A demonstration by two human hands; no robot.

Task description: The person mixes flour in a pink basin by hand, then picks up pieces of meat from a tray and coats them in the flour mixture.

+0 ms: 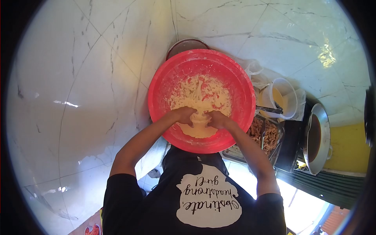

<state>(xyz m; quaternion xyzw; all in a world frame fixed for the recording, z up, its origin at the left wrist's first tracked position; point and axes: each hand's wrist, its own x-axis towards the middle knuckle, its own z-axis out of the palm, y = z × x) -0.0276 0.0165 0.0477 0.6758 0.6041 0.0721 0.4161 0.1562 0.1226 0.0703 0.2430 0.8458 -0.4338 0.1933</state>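
A large red basin (239, 84) holds pale yellow flour, loose and clumpy toward the far side and smoother near me. My left hand (185, 116) and my right hand (217, 119) are both down in the flour (199, 131), side by side with a small gap between them. The fingertips of both hands are sunk in or hidden by the flour, so I cannot make out what they hold.
Right of the basin are a clear tub (289, 98) of yellowish liquid with a dark-handled utensil and a metal tray of brown food pieces (270, 137). Farther right is a wide pan (326, 137) with dark liquid. Tiled walls (105, 70) rise behind and left.
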